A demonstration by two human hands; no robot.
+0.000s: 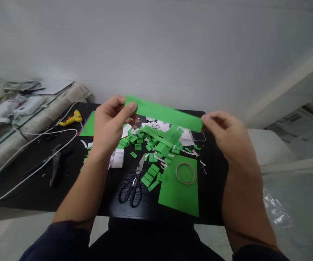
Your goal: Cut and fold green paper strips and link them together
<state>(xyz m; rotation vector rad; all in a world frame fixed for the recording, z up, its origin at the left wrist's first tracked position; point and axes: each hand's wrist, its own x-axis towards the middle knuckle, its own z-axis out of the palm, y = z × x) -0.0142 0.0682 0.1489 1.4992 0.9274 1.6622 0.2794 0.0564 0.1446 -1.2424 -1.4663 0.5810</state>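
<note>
A long strip of green paper [164,113] is stretched level above the table, its right end a little lower than its left. My left hand [112,117] pinches the left end between thumb and fingers. At the other end, the thumb and fingers of my right hand [224,130] are closed on the strip's edge. Beneath the strip lies a heap of small folded green paper pieces [138,146] mixed with white paper scraps [156,125]. Black-handled scissors [134,186] rest in front of the heap, blades pointing away from me.
On the black table [91,195], a roll of tape [185,173] lies on a green sheet [178,201]. Left are a yellow glue gun [71,118], a white cable [6,192] and a dark tool [55,166]. A phone [198,136] lies at the back right. A wall stands behind.
</note>
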